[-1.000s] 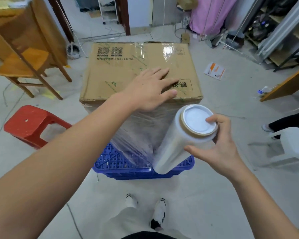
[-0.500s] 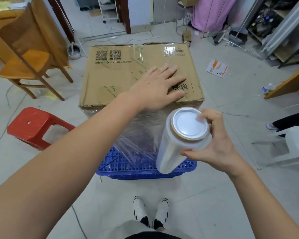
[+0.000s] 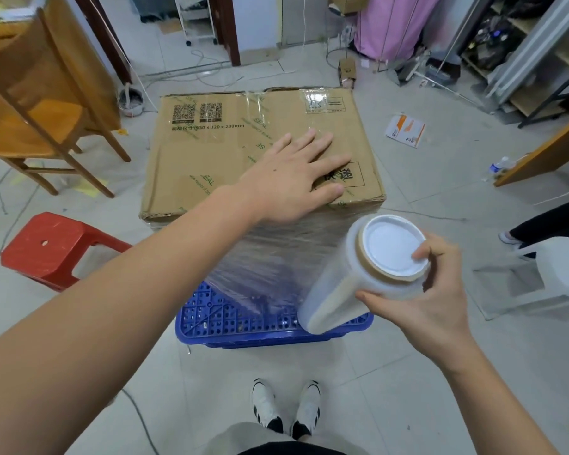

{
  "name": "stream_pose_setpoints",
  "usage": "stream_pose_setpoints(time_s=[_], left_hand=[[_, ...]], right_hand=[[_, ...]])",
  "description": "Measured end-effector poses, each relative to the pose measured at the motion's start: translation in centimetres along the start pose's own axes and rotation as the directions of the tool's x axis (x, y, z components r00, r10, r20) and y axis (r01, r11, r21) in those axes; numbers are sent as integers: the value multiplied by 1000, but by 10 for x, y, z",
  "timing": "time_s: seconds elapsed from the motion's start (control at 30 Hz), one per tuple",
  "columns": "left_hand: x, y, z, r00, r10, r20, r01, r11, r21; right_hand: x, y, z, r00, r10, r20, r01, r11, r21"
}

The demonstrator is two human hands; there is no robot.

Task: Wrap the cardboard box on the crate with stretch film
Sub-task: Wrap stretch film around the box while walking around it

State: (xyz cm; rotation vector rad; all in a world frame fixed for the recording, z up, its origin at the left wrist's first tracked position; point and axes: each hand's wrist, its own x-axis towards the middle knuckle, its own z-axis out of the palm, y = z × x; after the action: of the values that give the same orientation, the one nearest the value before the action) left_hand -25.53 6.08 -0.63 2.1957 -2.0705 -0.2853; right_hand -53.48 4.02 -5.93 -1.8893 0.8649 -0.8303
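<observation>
Box: the cardboard box [image 3: 230, 152] sits on the blue crate [image 3: 243, 320] straight ahead of you, on the tiled floor.
Left hand: your left hand [image 3: 289, 182] lies flat on the box top near its front right corner, fingers spread and straight.
Right hand: your right hand [image 3: 427, 297] grips the upper end of the stretch film roll [image 3: 349, 284], thumb on the white end cap.
Film: a clear sheet [image 3: 270, 267] runs from the roll across the box's near side; how far round it reaches you can't quite tell.
Nearby: red stool [image 3: 53, 247] at your left, wooden chair [image 3: 37, 106] behind it.
</observation>
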Motion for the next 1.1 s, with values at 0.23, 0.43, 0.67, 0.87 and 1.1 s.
stream_pose_setpoints(time_s=[0.23,0.43,0.67,0.87,1.1], left_hand=[[1,1,2,1000,2,-2,-2,1000,12],[0,3,0,1000,2,7,-2,1000,11],[1,2,2,1000,1,5,-1,1000,14],[1,1,3,1000,3,0,-3,1000,10],[2,1,6,1000,5,-16,-5,1000,8]], right_hand=[[-10,3,-14,960,113,-255,-136,988,-77],[7,3,-23,957,48,-285,-83,990,-114],[28,-3,-30,968,7,-250,-55,982,-182],[35,-2,-32,972,13,-235,-67,972,-226],[43,-3,-26,969,38,-242,-104,959,-262]])
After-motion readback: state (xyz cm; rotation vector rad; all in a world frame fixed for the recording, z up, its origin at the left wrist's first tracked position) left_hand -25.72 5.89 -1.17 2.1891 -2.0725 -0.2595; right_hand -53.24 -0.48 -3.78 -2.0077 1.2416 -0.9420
